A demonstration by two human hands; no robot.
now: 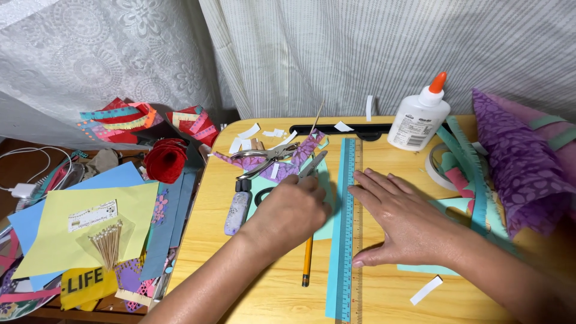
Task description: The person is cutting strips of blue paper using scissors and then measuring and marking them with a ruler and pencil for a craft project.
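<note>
**Teal paper under the ruler: keeping the edge true**

Head view: Teal paper (327, 225) is lying flat on the wooden counter (222, 198), partly under both hands. The right hand (403, 225) is pressing down with fingers spread and flat, its fingertips pointing toward the long blue ruler (345, 228) that runs just to its left, between the two hands. The left hand (292, 210) is curled closed over a pair of scissors (313, 165), whose grey blades are poking out beyond its knuckles, away from the person; how the fingers sit in the loops is hidden under the hand. A yellow pencil (307, 264) is lying just below the left hand, nearly parallel to the ruler.

To do this well, the flat hand should probably be bearing down evenly so that sheet and ruler are not sliding, and the blades should be tracking close to the straight edge rather than wandering.

Beyond the left hand a metal hole punch (264, 159) is resting on a purple patterned scrap (288, 162), and a speckled grey tube (237, 210) is lying just to its left. Beyond the right hand a white glue bottle (420, 117) with an orange cap is standing upright, well apart from the fingers. Purple patterned paper (522, 162) is piled to the right hand's far side.
</note>
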